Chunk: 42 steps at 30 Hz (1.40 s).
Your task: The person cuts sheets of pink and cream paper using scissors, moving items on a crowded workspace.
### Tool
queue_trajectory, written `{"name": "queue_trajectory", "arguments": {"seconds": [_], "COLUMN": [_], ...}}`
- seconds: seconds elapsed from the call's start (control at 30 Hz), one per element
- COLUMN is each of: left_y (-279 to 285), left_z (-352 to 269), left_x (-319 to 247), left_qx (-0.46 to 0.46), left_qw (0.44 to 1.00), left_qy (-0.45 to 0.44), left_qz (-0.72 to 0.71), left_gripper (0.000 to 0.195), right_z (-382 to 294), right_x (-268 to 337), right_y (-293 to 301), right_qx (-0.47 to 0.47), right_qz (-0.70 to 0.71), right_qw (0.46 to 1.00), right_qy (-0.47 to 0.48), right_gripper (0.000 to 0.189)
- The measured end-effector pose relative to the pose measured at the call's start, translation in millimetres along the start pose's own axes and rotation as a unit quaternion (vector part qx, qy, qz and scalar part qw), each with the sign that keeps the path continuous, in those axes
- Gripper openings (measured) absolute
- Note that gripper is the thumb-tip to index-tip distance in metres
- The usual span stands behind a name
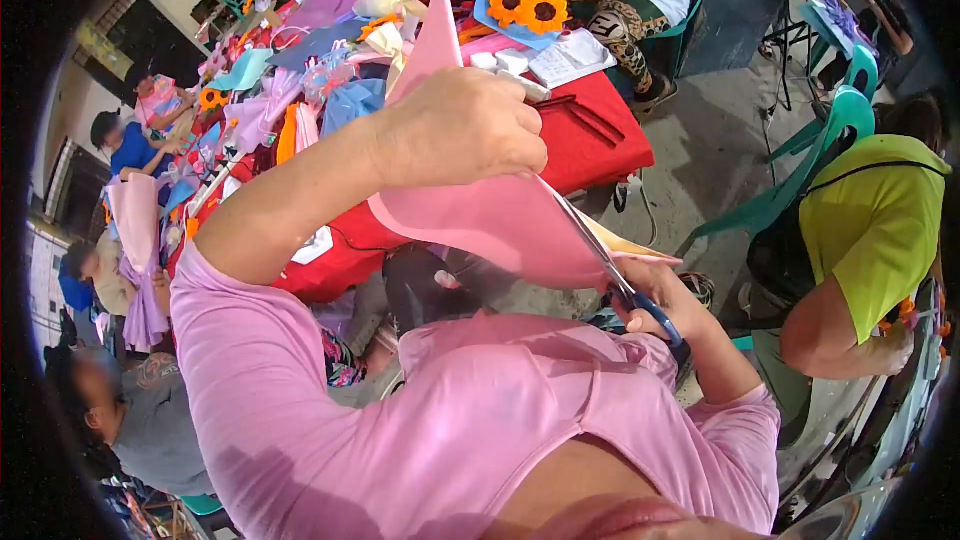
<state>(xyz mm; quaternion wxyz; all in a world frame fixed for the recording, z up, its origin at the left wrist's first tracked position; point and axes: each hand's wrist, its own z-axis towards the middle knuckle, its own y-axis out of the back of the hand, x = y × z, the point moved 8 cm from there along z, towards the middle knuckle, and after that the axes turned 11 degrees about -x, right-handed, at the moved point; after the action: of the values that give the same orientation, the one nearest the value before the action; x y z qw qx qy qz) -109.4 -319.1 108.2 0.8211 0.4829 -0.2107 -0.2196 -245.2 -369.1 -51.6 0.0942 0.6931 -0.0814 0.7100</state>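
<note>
My left hand [465, 127] is raised above the corner of the table, its fingers closed on the edge of a pink wrapping sheet [480, 225]. The sheet hangs below that hand, and a pointed part of it stands up behind. Lower and to the right, my right hand [660, 296] holds scissors with blue handles [651, 313]. Their metal blades [589, 236] point up and left toward my left hand, lying along the sheet's right edge. A pale yellow layer [622, 238] shows just right of the blades. Whether the blades are apart is unclear.
A red-covered table [600, 139] bears sunflower bouquets [527, 5], coloured wrapping, an open notebook [574, 58] and dark sticks [581, 116]. At right, a person in a yellow-green shirt [877, 225] is near a green plastic chair [810, 172]. Several other people sit around the table.
</note>
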Motion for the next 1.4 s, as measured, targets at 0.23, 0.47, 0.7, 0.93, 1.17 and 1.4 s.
{"name": "queue_trajectory", "arguments": {"seconds": [0.23, 0.47, 0.7, 0.93, 1.17, 1.4], "left_y": [-2, -2, -2, -2, -10, -22], "left_z": [-2, 1, 2, 2, 1, 5], "left_x": [0, -4, -2, -2, -5, -10], "left_qx": [0.014, 0.033, 0.035, 0.007, 0.042, 0.037], "left_qw": [1.0, 0.999, 0.999, 0.999, 0.998, 0.999], "left_qy": [-0.002, -0.009, 0.005, -0.033, -0.025, -0.012], "left_qz": [0.012, 0.036, 0.025, 0.018, 0.037, 0.016], "left_gripper": [0.003, 0.005, 0.004, 0.008, 0.008, 0.009], "right_z": [-4, -8, -7, -5, -7, 1], "right_x": [7, -2, -3, 1, -6, 6], "right_y": [6, 7, 8, 7, 8, -2], "right_qx": [-0.017, -0.014, 0.01, -0.018, -0.002, -0.009], "right_qz": [-0.005, 0.002, -0.048, -0.04, -0.072, -0.01], "right_qw": [1.0, 1.0, 0.998, 0.999, 0.997, 1.0], "right_qy": [0.001, -0.014, -0.034, -0.011, -0.032, -0.028], "right_gripper": [0.063, 0.066, 0.065, 0.064, 0.062, 0.059]}}
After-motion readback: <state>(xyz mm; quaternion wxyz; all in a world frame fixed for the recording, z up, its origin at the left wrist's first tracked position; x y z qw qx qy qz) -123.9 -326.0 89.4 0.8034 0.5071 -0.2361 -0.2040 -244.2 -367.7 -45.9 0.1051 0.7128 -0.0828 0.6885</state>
